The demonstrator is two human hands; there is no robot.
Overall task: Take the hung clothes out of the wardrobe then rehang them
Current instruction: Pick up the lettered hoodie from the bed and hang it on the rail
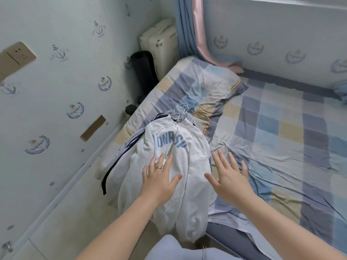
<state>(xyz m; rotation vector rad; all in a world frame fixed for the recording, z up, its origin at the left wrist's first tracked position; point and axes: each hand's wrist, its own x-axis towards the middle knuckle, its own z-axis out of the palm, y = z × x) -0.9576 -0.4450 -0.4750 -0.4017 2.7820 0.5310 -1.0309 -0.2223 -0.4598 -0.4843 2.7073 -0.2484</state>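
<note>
A checked bed (281, 117) is seen, with a pile of hung clothes (169, 158) laid at its edge, white hangers (181, 114) bunched on top. The left hand (159, 177) is spread over the pile; the right hand (231, 175) is held released beside it.

Checked bed (281, 139) at 3 o'clock; pillow (202, 85) at 12; suitcase (163, 42), rolled mat (143, 70) at 11; socket (18, 53) at 9.

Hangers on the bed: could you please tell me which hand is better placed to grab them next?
Probably the left hand: it is open over the white sweatshirt, fingers pointing towards the hangers. The right hand is off to the side, over the bedsheet.
</note>
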